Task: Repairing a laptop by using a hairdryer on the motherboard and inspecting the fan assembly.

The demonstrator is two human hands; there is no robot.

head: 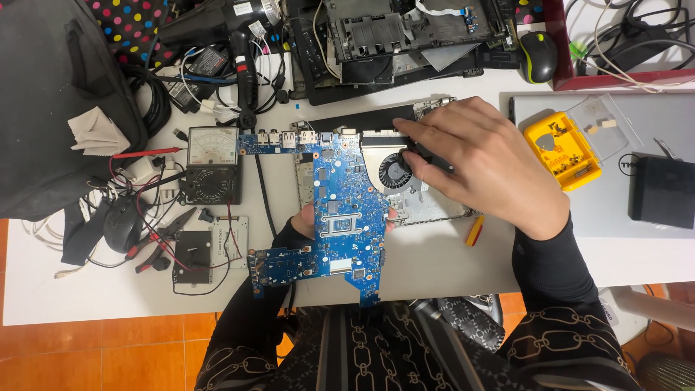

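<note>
Under the motherboard (346, 210), left hand (304, 223) half-hidden

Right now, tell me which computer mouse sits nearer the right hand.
The black-and-green mouse at the top, just above the right hand; the dark mouse lies far left among cables.

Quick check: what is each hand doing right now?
Left hand: shut on the blue circuit board, gripping it from beneath.
Right hand: fingers on the black fan housing; grip cannot be told.
</note>
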